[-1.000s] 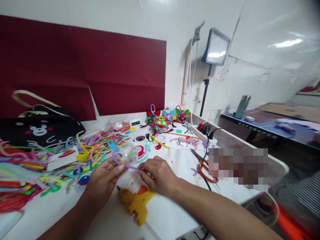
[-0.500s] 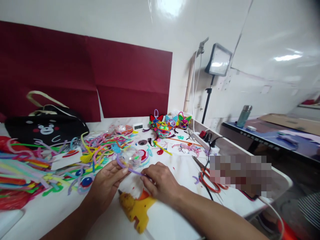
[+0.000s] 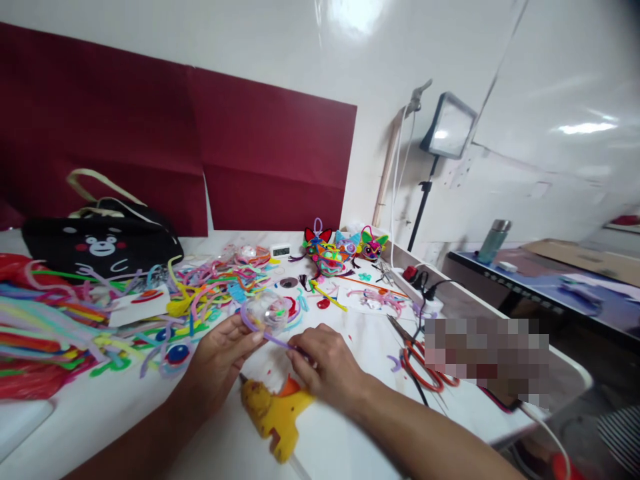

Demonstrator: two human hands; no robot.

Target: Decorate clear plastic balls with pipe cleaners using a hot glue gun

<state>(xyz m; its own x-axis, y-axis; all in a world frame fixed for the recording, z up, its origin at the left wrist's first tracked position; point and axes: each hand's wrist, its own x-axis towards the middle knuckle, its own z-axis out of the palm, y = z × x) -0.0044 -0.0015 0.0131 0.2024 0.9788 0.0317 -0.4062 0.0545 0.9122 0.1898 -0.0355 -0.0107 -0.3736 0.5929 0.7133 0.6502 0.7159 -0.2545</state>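
Note:
My left hand (image 3: 227, 353) pinches a purple pipe cleaner (image 3: 275, 341) against a clear plastic ball (image 3: 274, 311). The pipe cleaner curves round the ball's left side and runs out straight to the right. Its far end is between the thumb and fingers of my right hand (image 3: 323, 360). Just below both hands, a yellow hot glue gun (image 3: 273, 417) lies on the white table, its nozzle toward my left hand. Behind the ball are a red round piece and pale pipe cleaner curls, partly hidden.
Heaps of coloured pipe cleaners (image 3: 55, 340) cover the left side, with a black bag (image 3: 100, 247) behind. Finished cat-face ornaments (image 3: 330, 257) stand at the back. Orange-handled scissors (image 3: 425, 367), a power strip (image 3: 425, 300) and a phone with a cable lie right.
The view has shifted slightly, so everything sits a little further right. Both hands keep their hold on the purple pipe cleaner, with hardly any movement relative to the ball.

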